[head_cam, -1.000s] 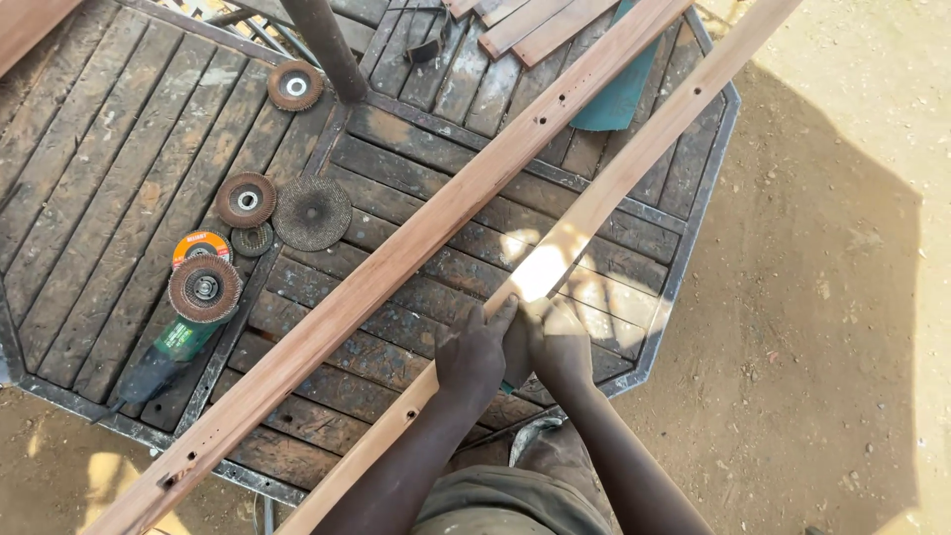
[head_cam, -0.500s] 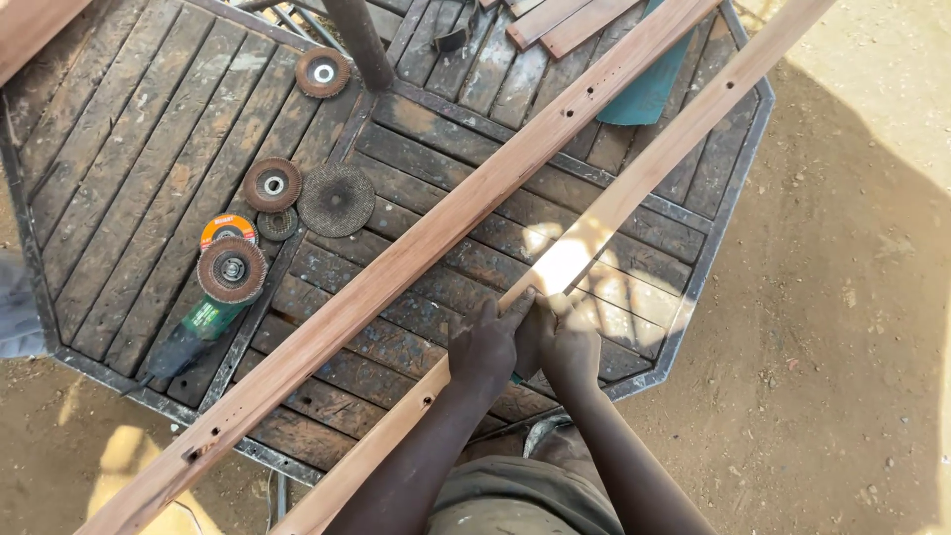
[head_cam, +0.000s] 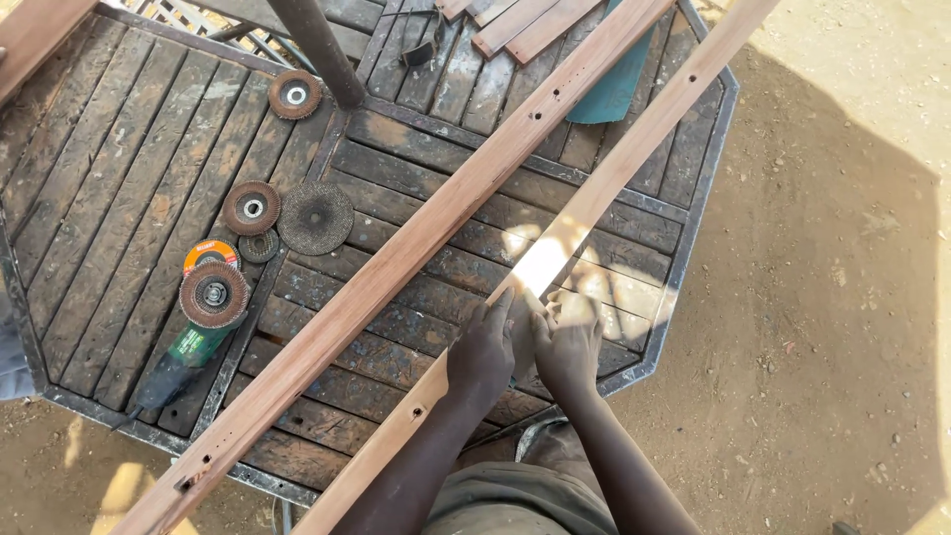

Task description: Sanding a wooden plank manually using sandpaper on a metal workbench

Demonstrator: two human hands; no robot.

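Two hands press side by side on the near wooden strip (head_cam: 584, 213): the left hand (head_cam: 482, 349) and right hand (head_cam: 570, 342) lie with fingers closed down on it, pinning it to the slatted table (head_cam: 416, 149). Long, thin and stiff, the strip looks light but apt to swing at its overhanging ends, so mid-length seems the steadiest hold. Just beyond the strip lies a second, parallel strip (head_cam: 396, 272). Farther from it sit loose grinding discs (head_cam: 315, 217) and a green angle grinder (head_cam: 193, 327).

Sunlit sandy ground (head_cam: 832, 248), slatted octagonal table (head_cam: 119, 149)
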